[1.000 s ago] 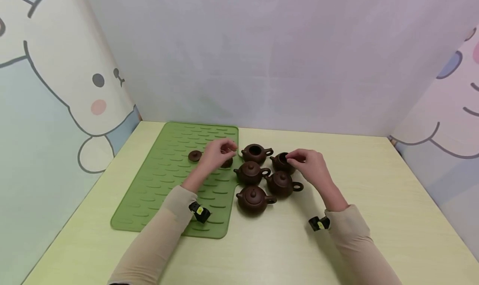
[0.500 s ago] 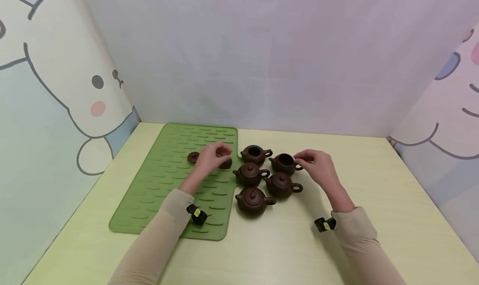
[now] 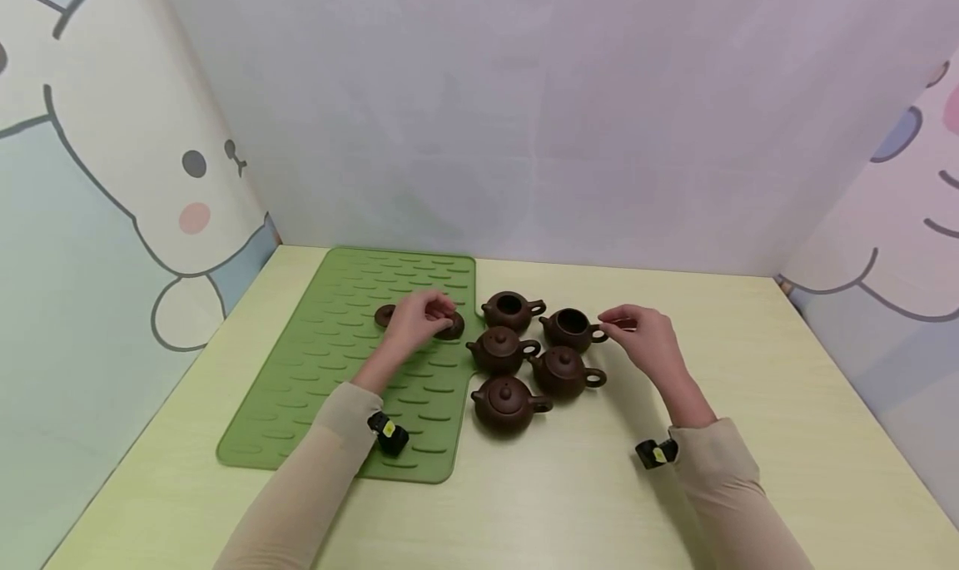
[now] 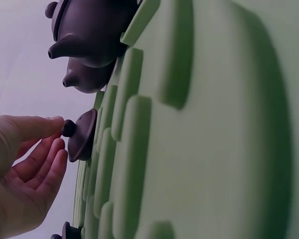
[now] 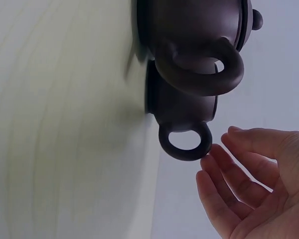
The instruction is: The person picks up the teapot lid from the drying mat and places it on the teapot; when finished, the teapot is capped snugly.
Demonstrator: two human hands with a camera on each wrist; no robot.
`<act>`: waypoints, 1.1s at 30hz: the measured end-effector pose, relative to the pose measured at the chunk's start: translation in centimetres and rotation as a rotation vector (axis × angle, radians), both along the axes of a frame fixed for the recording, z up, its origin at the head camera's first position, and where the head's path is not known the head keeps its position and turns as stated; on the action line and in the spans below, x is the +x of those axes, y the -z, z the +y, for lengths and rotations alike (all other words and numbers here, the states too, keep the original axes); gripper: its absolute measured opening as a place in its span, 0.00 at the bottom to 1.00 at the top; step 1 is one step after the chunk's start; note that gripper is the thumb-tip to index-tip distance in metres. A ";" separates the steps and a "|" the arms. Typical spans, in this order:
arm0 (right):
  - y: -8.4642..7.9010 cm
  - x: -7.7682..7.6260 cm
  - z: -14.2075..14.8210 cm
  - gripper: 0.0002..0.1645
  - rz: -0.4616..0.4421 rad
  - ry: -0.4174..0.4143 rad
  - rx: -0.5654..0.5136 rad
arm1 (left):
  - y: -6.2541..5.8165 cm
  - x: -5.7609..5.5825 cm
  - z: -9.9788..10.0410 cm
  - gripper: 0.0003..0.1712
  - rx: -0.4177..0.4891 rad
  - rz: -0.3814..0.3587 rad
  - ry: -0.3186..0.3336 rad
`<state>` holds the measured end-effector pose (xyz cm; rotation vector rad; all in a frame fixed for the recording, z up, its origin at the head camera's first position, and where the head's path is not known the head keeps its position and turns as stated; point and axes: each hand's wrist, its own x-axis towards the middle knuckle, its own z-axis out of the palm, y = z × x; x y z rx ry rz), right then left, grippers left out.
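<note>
In the head view my left hand (image 3: pixel 417 322) is over the green mat, at a dark brown teapot lid (image 3: pixel 453 327). Its thumb and fingertips are right at the lid's round knob (image 4: pixel 68 128) in the left wrist view, the other fingers loosely bent. Off to the right, my right hand (image 3: pixel 646 337) is beside the handle (image 5: pixel 185 144) of a lidless teapot (image 3: pixel 569 327). The fingers of that hand are spread and loosely bent, fingertips close to the handle ring. A second lid (image 3: pixel 385 314) lies on the mat, partly behind my left hand.
Left of the teapots lies the green ribbed mat (image 3: pixel 337 387). Another lidless teapot (image 3: pixel 509 310) stands at the back. Three lidded teapots, the left one (image 3: pixel 499 349), the right one (image 3: pixel 563 372) and the front one (image 3: pixel 505 405), stand close together on the pale table (image 3: pixel 599 503).
My left hand has moved down and left to the lid's knob. The right hand has drawn right, from over the lidless teapot's opening to beside its handle.
</note>
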<state>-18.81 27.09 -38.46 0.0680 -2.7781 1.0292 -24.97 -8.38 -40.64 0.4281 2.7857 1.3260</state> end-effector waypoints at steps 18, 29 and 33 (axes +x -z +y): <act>0.7 -0.4 0.5 0.11 -0.018 0.007 0.000 | 0.2 -0.1 -0.2 0.10 -0.026 -0.032 -0.008; 1.1 -0.6 0.6 0.11 -0.027 0.010 -0.010 | 0.1 0.0 -0.1 0.12 -0.033 -0.050 -0.012; 1.1 -0.7 0.5 0.11 -0.029 0.008 -0.007 | 0.0 0.1 0.0 0.12 -0.048 -0.047 -0.018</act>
